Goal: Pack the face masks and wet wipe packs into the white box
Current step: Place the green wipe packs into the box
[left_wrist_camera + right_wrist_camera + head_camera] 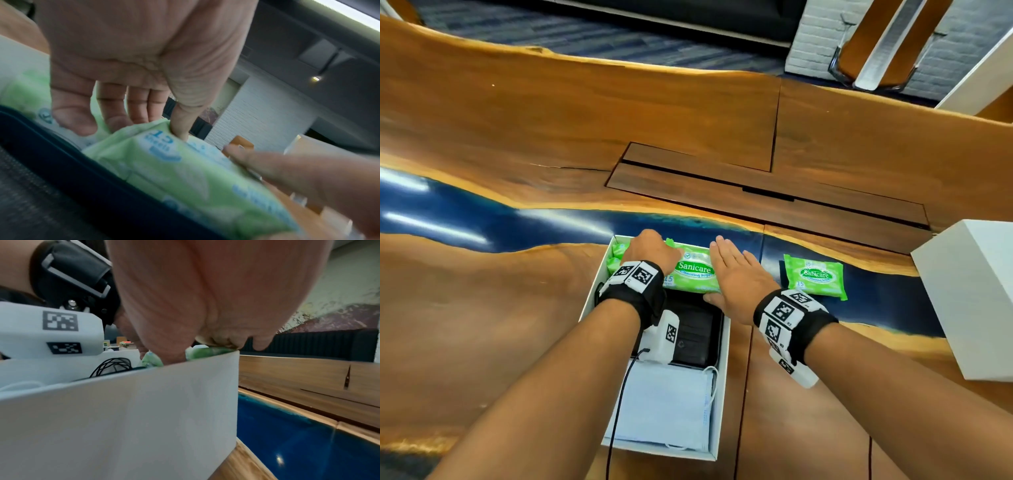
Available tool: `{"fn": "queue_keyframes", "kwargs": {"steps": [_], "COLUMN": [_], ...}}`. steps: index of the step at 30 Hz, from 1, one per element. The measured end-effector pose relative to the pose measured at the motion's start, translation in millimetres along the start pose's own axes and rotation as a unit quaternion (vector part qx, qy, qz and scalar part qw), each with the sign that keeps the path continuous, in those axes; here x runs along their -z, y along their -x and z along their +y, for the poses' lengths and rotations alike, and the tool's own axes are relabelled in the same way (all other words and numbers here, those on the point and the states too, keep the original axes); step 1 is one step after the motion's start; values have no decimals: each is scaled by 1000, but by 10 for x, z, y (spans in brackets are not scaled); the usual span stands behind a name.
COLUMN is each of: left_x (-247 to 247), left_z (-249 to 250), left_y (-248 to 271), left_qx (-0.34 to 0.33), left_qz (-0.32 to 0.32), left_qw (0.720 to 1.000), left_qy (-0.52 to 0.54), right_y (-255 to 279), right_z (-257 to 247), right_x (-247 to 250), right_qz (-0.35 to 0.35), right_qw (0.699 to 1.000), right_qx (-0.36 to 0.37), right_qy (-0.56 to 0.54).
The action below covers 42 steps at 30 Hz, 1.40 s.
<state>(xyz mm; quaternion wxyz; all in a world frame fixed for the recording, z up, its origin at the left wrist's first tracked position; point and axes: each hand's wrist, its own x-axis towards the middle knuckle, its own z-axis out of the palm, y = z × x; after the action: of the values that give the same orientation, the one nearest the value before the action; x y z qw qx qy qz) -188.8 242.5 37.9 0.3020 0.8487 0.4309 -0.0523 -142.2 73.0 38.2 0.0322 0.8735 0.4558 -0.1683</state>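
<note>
The open white box [723, 383] lies on the table in front of me. At its near end sits a stack of pale blue face masks [664, 407], with a black pouch [697, 334] in the middle. A green wet wipe pack [693, 270] lies across the far end, over other green packs [617, 253]. My left hand [649, 245] grips the top pack's left end, thumb in front and fingers behind it [174, 170]. My right hand [729, 270] lies flat on its right end with straight fingers. Another wipe pack [815, 277] lies on the table right of the box.
A white box lid [969, 298] stands at the right edge of the table. The table is wood with a blue resin strip [465, 212] and a hatch panel [756, 185] beyond the box. A black cable [619, 404] runs from my left wrist over the masks.
</note>
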Motion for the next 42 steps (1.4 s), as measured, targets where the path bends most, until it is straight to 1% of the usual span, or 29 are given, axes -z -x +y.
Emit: {"fn": "queue_keyframes", "kwargs": {"steps": [3,6,8,12,14,16,18,20,22,25,27,29,30,32,33,37,42], "left_x": [-39,-97,-92,-73,-58,-26,18,56,56,43,53,60,53,14,-12,-145,-232], "left_z": [-60,-82,-73,-119,-163,-209,-235,-226,-206,-157,-120,-70,-44,7,20,7,18], "left_y": [121,178,208,252,262,261,261,238,214,209,181,140,117,85,81,100,122], "left_qx": [-55,-144,-176,-203,-209,-216,-227,-239,-247,-261,-265,-266,-268,-266,-265,-274,-253], "left_qz": [64,106,108,95,71,25,-35,-72,-67,-21,-6,-45,-70,-100,-101,-62,-70], "left_qw": [996,981,973,966,968,970,964,950,942,931,926,920,914,903,902,903,894], "left_qy": [-14,-70,-105,-132,-119,-107,-135,-188,-217,-255,-269,-283,-297,-321,-325,-327,-363], "right_y": [112,143,130,71,46,28,7,-10,-4,20,2,-35,-53,-83,-97,-146,-152], "right_z": [38,-20,-80,-151,-175,-194,-187,-154,-104,-7,87,180,204,231,229,234,268], "right_x": [-18,-30,-14,15,5,-15,-22,-25,-32,2,57,121,147,166,161,123,108], "right_qz": [52,68,68,52,42,43,55,66,74,83,74,42,26,8,6,20,3], "right_qw": [998,998,998,995,994,995,994,993,994,995,996,992,990,990,991,993,992], "right_qx": [15,9,6,15,0,-18,-33,-37,-31,-24,-30,-39,-44,-53,-56,-59,-50], "right_qy": [-23,-14,-3,80,97,93,93,85,71,45,-33,-116,-133,-132,-125,-103,-114]}}
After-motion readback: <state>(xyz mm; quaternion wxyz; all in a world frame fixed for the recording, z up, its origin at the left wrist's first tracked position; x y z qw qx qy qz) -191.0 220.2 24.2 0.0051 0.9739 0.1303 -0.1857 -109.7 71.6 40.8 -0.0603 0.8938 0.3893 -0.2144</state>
